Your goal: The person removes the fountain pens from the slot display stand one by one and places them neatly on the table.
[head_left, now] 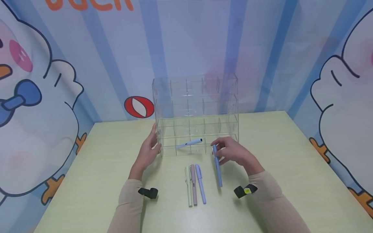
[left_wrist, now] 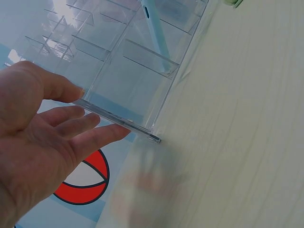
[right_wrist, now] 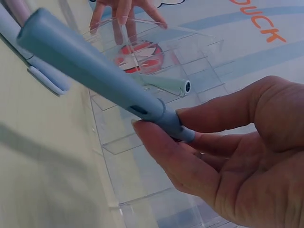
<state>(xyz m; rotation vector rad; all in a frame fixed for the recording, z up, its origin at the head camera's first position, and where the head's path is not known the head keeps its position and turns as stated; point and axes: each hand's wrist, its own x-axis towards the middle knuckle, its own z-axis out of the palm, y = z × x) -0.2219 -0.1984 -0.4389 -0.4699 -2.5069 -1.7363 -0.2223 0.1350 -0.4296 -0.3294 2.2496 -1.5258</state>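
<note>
A clear acrylic organizer (head_left: 196, 127) with tiered compartments stands at the back of the table. At its left side my left hand (head_left: 146, 156) grips the side wall (left_wrist: 116, 118), thumb on one face and fingers on the other. A light blue pen (head_left: 190, 142) leans in the lowest tier. My right hand (head_left: 233, 151), by the organizer's front right, pinches a darker blue pen (right_wrist: 90, 66) near one end. That pen slants, its long end toward the table's front. Between the hands lie a pale green pen (head_left: 188, 189), a mauve pen (head_left: 193, 186) and a periwinkle pen (head_left: 200, 184).
The pale wooden table (head_left: 87, 181) has a printed backdrop (head_left: 192, 38) behind it, with duck figures at both sides. A red and white ball (head_left: 139, 107) is printed left of the organizer. Black wrist straps (head_left: 148, 193) sit over both sleeves.
</note>
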